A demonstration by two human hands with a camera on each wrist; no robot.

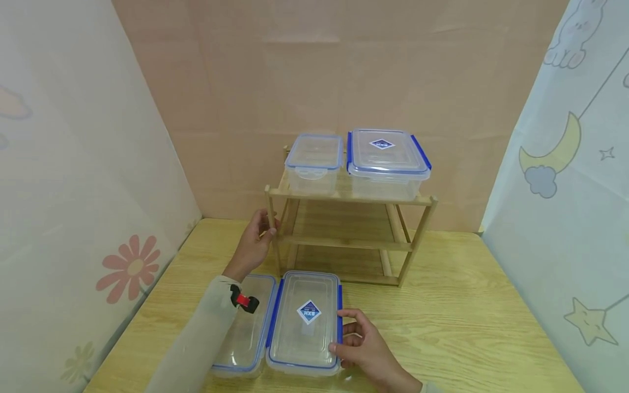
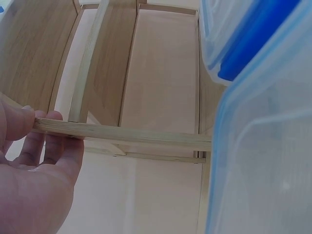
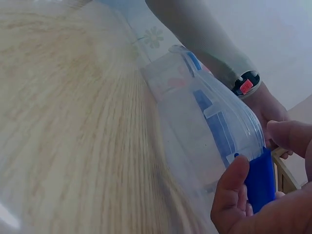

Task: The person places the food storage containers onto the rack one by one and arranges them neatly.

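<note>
A bamboo rack [image 1: 354,243] stands on the table, and my left hand [image 1: 253,245] grips its front left post. Thumb and fingers curl round that post [image 2: 141,135] in the left wrist view. Before the rack lies a clear lidded food container [image 1: 307,289] with blue side clips and a diamond label. At its right edge my right hand [image 1: 368,346] pinches the rim, with fingers around the blue clip [image 3: 261,180] in the right wrist view. A second clear container [image 1: 250,327] lies beside it, partly hidden under my left forearm.
On the rack's top shelf sit a smaller clear container [image 1: 314,155] and a wider one [image 1: 388,158] with blue clips. The wooden table [image 1: 467,316] extends to both sides. Patterned walls [image 1: 555,229] flank it, with a plain brown backdrop [image 1: 319,82] behind.
</note>
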